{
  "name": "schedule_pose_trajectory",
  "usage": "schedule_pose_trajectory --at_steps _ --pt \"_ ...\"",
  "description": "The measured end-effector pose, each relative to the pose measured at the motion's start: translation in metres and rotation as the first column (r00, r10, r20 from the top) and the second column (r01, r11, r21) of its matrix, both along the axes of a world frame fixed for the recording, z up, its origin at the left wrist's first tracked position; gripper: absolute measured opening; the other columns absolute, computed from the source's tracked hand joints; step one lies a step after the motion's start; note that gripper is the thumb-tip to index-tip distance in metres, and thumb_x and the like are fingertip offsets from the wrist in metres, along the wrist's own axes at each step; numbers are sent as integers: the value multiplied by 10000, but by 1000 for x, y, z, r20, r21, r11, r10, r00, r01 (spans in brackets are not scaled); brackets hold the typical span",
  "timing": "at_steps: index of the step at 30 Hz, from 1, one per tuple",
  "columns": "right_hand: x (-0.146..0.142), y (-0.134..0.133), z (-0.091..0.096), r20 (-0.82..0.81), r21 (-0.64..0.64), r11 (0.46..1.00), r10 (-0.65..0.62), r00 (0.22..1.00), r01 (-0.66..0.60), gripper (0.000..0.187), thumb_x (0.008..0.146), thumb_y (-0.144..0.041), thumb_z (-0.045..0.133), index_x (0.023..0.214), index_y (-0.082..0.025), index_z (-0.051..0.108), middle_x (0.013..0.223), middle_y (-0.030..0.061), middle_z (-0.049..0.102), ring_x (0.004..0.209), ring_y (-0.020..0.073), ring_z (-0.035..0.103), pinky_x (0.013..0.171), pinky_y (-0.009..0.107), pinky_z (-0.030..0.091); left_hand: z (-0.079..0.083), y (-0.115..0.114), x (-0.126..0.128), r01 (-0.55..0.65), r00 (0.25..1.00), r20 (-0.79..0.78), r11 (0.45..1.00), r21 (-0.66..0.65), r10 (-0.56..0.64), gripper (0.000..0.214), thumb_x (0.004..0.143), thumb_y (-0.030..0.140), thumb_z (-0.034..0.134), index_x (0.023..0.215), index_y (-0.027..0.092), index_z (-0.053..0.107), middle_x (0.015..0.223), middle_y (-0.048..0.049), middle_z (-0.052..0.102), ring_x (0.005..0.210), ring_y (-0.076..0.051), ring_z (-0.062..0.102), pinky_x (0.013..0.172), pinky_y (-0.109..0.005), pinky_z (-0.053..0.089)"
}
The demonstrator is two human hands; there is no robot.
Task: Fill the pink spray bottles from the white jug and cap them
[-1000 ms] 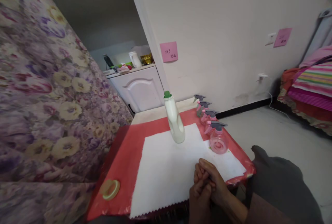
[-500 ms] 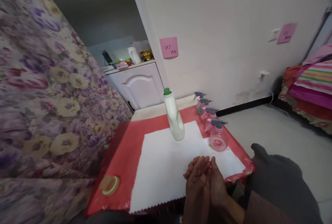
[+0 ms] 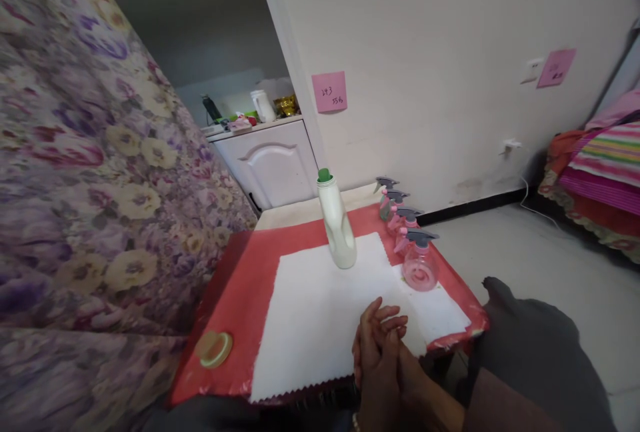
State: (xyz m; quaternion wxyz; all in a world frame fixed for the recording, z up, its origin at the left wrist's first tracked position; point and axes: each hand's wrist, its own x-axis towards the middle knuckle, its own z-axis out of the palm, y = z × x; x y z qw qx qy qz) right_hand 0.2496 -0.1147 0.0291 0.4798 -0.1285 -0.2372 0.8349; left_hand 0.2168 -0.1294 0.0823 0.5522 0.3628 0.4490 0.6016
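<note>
My left hand (image 3: 369,345) and my right hand (image 3: 411,367) are pressed against each other low over the front of the table. Several fingers stretch out apart at the top; the rest overlap, partly hidden. I see no object in either hand. Beneath them lies a white cloth (image 3: 305,325) with a zigzag edge. Farther back on it stands a pale green handled bottle (image 3: 340,235) with a green part at its neck. A pink spray bottle (image 3: 420,267) with a grey trigger head is nearest my right hand.
More spray bottles (image 3: 406,217) line the table's right side. A round lid-like piece (image 3: 216,350) lies at the left on the red cover (image 3: 235,299). A floral curtain (image 3: 125,219) hangs at the left. A white cabinet (image 3: 273,162) and the wall stand behind.
My hands have shifted against each other, the upper fingers now spread and pointing right where they pointed up. The view has turned slightly; the bottles and cloth stay in place.
</note>
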Motion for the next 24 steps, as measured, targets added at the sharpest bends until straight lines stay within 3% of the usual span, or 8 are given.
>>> schedule_pose_trajectory --at_steps 4,8,13,17,20,24 --pt "-2 2 -7 -66 -48 998 -31 997 28 437 658 -654 695 818 -248 666 653 18 659 527 182 614 494 287 467 -16 0 -4 43 992 -124 996 74 -33 406 778 328 638 1164 206 609 1106 -115 679 924 -252 684 801 -382 555" --pt "0 1 -3 -76 -54 997 -59 995 55 351 700 -550 705 877 -253 643 698 23 661 592 193 625 551 304 494 -28 -1 -11 114 979 -184 988 107 -93 336 818 369 613 1106 200 645 1093 -113 686 956 -261 672 829 -389 547" --pt "10 2 14 -61 17 984 -175 983 176 171 773 -302 639 934 -245 623 776 18 660 720 192 643 681 322 513 -27 2 -17 126 958 -277 980 151 -81 259 844 357 594 1014 192 698 996 -84 707 929 -238 671 890 -373 515" --pt "20 6 20 -98 95 967 -226 969 236 241 689 -169 633 926 -214 646 819 27 671 769 190 638 745 327 507 -16 5 -17 247 969 -19 966 76 -246 265 785 316 691 1005 172 715 1014 -96 711 1006 -277 663 912 -376 514" --pt "24 8 21 -97 123 962 -234 967 245 137 764 -248 622 881 -194 668 787 34 657 731 188 626 747 342 501 -13 4 -14 323 915 238 945 53 -326 284 743 294 744 998 170 730 1076 -106 702 1132 -307 611 1008 -402 462" --pt "24 10 21 -118 123 951 -270 956 284 269 858 -378 590 680 -180 630 628 -1 587 606 154 578 721 336 496 -32 5 -11 349 879 336 937 32 -339 409 641 274 805 1033 180 736 1192 -116 673 1251 -338 528 1126 -463 351"
